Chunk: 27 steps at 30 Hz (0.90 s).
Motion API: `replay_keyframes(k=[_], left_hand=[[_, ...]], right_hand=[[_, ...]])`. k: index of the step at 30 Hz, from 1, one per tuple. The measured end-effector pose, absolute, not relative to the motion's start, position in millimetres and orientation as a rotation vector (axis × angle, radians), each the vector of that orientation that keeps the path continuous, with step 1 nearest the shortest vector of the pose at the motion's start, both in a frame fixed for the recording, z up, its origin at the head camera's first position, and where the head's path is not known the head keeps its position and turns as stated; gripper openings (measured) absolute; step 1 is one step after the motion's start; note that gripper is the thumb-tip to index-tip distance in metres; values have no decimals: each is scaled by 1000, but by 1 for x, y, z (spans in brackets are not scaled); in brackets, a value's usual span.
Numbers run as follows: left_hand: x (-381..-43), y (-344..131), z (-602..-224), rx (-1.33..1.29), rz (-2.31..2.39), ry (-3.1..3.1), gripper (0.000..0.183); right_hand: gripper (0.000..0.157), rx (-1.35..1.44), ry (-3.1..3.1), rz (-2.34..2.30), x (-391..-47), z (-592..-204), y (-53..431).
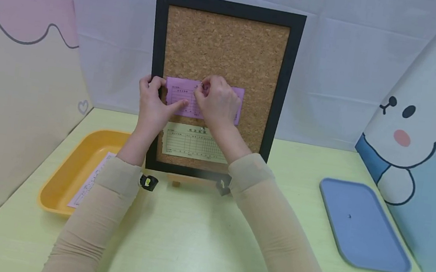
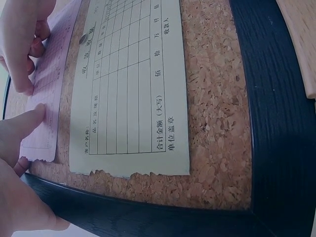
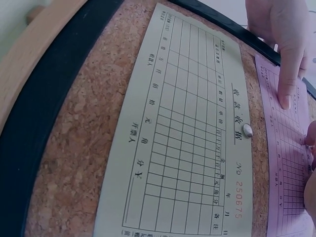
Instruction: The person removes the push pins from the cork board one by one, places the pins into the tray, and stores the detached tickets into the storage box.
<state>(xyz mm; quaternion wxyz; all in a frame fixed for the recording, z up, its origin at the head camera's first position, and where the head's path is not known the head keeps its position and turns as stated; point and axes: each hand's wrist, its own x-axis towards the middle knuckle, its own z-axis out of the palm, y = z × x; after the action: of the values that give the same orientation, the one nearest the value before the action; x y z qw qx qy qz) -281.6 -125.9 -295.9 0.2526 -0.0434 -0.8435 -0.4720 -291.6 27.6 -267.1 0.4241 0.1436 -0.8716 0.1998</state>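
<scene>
A purple receipt slip (image 1: 182,97) lies against a black-framed cork board (image 1: 225,47), above a pale green receipt slip (image 2: 128,98). A silver thumbtack (image 3: 247,130) is at the green slip's top middle. My left hand (image 1: 155,104) is at the board's left side, its thumb stretched out and pressing on the purple slip, its other fingers bent at the slip's torn left edge. My right hand (image 1: 220,104) is at the purple slip's top middle, thumb and forefinger pinching a small thumbtack, mostly hidden by the fingertips.
On the left, partly behind my left forearm, stands a yellow tray (image 1: 59,179) with another printed slip (image 1: 90,181) in it. At the right lies a blue tray (image 1: 370,238) holding a tiny tack (image 1: 350,216). A wooden stand (image 1: 195,181) supports the board.
</scene>
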Motion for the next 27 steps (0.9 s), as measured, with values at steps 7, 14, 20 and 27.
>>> replay_keyframes(k=[7,14,20,27], left_hand=[[-282,-126,-296,-107,-1277,-2300,55],[-282,-125,-296,-99,-1279,-2300,56],[-282,-126,-296,-110,-1277,-2290,56],[-280,-125,-295,-103,-1277,-2294,55]], right_hand=[[13,371,-2185,517,-293,-266,28],[13,380,-2179,526,-294,-266,28],[13,382,-2177,523,-294,-266,29],[13,394,-2171,548,-293,-266,30]])
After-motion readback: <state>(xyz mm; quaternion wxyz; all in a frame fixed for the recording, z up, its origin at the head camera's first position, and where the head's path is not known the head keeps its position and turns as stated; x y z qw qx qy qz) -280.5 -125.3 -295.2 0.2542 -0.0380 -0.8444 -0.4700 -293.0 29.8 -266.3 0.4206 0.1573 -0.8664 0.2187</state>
